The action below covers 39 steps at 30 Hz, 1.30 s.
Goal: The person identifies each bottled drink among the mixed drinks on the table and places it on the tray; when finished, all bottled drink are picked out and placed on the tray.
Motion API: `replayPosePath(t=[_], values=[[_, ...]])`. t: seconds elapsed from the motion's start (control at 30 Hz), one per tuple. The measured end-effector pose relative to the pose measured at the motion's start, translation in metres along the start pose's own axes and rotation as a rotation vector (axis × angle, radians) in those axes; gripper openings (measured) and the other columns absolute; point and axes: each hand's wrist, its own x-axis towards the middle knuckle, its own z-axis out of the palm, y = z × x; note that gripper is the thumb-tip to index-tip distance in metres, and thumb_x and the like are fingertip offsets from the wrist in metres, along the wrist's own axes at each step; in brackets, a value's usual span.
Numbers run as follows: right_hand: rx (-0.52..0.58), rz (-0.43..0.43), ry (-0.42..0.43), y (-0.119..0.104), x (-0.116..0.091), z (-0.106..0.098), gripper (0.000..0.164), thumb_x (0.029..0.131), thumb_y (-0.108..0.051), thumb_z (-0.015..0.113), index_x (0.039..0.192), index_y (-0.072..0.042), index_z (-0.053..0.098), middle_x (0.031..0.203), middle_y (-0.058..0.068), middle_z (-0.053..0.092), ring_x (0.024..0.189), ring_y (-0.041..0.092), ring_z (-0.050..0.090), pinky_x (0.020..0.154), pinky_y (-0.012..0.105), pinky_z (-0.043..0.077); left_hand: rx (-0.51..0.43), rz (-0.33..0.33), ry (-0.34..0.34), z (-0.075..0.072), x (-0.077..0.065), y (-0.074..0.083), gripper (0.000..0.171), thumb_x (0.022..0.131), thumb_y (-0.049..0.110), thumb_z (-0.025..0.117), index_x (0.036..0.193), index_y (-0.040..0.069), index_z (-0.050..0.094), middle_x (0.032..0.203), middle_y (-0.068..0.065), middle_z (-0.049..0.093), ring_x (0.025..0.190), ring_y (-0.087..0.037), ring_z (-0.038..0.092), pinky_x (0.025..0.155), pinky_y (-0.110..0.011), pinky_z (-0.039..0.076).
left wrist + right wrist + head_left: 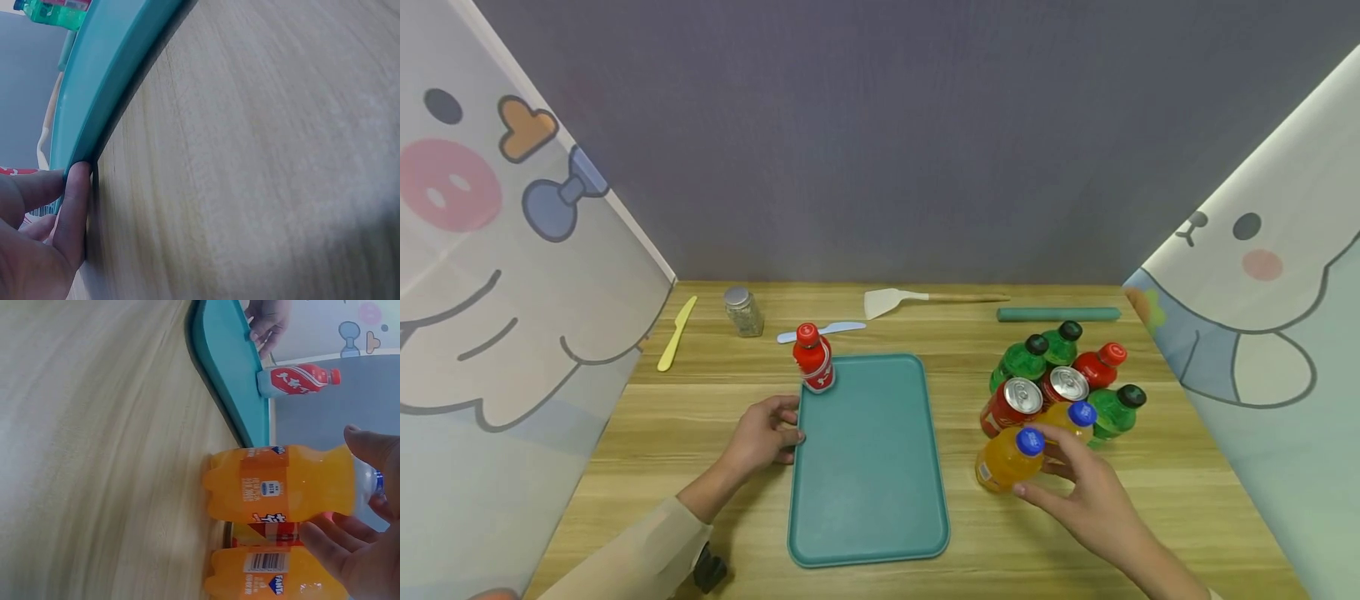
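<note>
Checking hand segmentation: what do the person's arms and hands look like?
Left hand and right hand: bare, no gloves. Left sleeve: plain light beige, long. Right sleeve: only a pale sliver shows. Small black object by the left cuff; can't identify it.

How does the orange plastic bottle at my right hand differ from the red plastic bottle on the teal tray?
The orange plastic bottle has a blue cap; the red plastic bottle has a red one. The orange one is off the teal tray; the red one stands on it. Your right hand holds the orange one; no hand touches the red one. Both are capped.
</note>
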Motion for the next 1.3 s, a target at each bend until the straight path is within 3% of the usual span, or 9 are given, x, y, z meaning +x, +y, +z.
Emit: replayPosePath(t=[0.33, 0.77, 1.1, 1.3], values=[[-0.038, -0.030, 0.069, 0.003, 0.001, 0.002, 0.055, 0.072, -0.012, 0.094, 0.118, -0.016, 0.064, 0.111, -0.002, 0.072, 0.097, 0.000, 0.068, 0.072, 0.025, 0.064, -0.010, -0.006, -0.001, 0.002, -0.001, -0.001, 0.058, 0.089, -0.011, 0.070, 0.143, -0.004, 0.052, 0.112, -0.019, 0.058, 0.078, -0.020, 0.063, 0.060, -0.040, 0.065], [-0.064, -0.143, 0.077, -0.014, 0.019, -0.011, 0.058, 0.069, -0.016, 0.097, 0.120, -0.021, 0.067, 0.112, -0.007, 0.071, 0.097, -0.002, 0.066, 0.067, 0.026, 0.065, 0.004, 0.007, -0.004, 0.001, 0.002, 0.003, 0.058, 0.089, -0.010, 0.070, 0.144, -0.003, 0.052, 0.112, -0.019, 0.058, 0.078, -0.020, 0.063, 0.061, -0.041, 0.065], [0.090, -0.243, 0.054, -0.044, 0.059, -0.001, 0.054, 0.071, -0.016, 0.096, 0.116, -0.026, 0.069, 0.110, -0.011, 0.068, 0.093, 0.006, 0.069, 0.070, 0.028, 0.065, 0.004, 0.007, 0.000, 0.001, 0.003, 0.000, 0.058, 0.089, -0.011, 0.070, 0.143, -0.003, 0.052, 0.112, -0.019, 0.058, 0.081, -0.020, 0.063, 0.061, -0.041, 0.065], [0.238, -0.210, 0.017, -0.065, 0.092, 0.020, 0.051, 0.075, -0.013, 0.093, 0.120, -0.019, 0.070, 0.112, -0.002, 0.068, 0.099, 0.016, 0.072, 0.071, 0.032, 0.066, -0.002, -0.001, -0.004, 0.001, 0.000, 0.000, 0.058, 0.089, -0.011, 0.069, 0.143, -0.004, 0.052, 0.112, -0.019, 0.058, 0.079, -0.020, 0.063, 0.061, -0.041, 0.065]])
